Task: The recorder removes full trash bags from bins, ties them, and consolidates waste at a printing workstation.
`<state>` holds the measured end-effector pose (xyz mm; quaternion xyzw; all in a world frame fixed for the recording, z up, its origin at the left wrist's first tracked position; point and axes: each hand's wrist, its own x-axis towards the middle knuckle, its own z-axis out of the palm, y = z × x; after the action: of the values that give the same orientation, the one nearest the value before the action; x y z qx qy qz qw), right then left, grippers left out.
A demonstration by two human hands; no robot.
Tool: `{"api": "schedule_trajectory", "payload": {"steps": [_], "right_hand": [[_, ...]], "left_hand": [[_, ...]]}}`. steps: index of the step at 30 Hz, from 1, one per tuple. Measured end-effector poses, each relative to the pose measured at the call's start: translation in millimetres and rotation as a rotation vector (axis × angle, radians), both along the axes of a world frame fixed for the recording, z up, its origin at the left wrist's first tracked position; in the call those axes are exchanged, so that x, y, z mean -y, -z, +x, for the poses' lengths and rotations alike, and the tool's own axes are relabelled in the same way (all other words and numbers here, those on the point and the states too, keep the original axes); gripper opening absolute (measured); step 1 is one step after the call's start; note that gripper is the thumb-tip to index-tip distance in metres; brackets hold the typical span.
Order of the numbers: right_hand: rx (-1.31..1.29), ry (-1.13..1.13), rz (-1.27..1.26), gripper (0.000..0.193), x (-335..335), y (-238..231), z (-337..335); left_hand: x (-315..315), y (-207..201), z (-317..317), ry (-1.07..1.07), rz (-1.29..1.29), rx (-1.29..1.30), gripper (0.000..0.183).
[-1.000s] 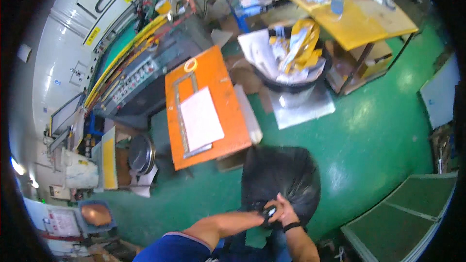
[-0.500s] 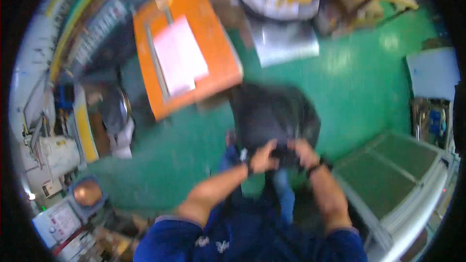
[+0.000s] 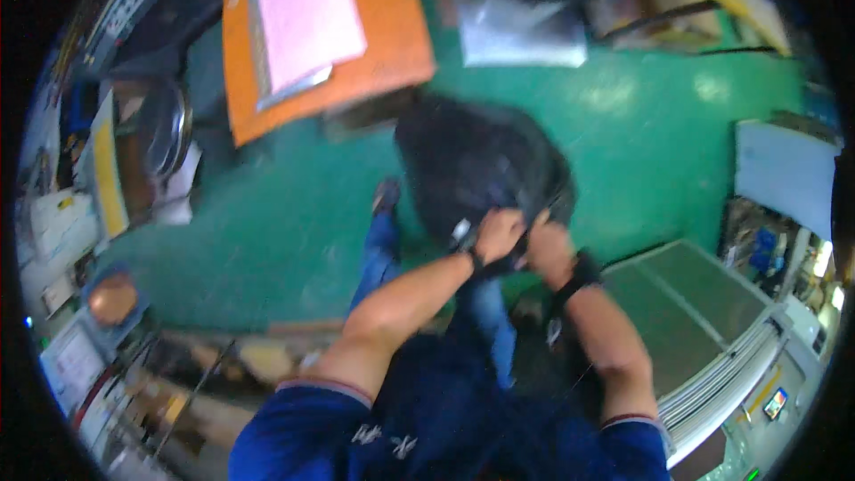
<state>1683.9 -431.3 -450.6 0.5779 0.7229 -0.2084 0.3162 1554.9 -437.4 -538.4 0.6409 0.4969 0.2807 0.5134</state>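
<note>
A large, bulging black plastic bag (image 3: 481, 156) rests on the green floor just in front of my legs. My left hand (image 3: 500, 233) is closed on the gathered edge of the bag on the side toward me. Close beside it, my right hand (image 3: 550, 249) grips the same bunched plastic, its fingers curled in. A dark gathered end of the bag hangs below and between the hands. The exact finger grip is partly blurred. Dark bands circle both wrists.
An orange board (image 3: 392, 27) with a pink sheet (image 3: 312, 13) stands beyond the bag at left. A silvery flat sheet (image 3: 521, 31) lies at the far side. At right is a grey-framed panel (image 3: 686, 303). A round-seated stool (image 3: 165, 129) stands at left.
My hands have drawn closer together, and their fingers have closed tighter on the bag's gathered edge. The whole view has shifted, so the orange board sits higher in the picture.
</note>
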Motion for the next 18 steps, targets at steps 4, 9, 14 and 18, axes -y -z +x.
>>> {"api": "schedule_trajectory", "payload": {"steps": [4,9,14,18], "right_hand": [[0.100,-0.187,0.200,0.047,32,64,15],[-0.205,0.196,0.033,0.027,-4,19,37],[-0.415,0.529,0.237,0.030,13,26,8],[-0.445,0.414,0.215,0.024,26,8,-28]], "left_hand": [[11,26,13,0.136,-0.101,-0.102,0.020],[5,-4,0,0.129,-0.229,0.164,0.031],[14,-44,-52,0.095,0.005,-0.070,0.081],[-47,-77,-87,0.308,0.336,-0.310,0.102]]}}
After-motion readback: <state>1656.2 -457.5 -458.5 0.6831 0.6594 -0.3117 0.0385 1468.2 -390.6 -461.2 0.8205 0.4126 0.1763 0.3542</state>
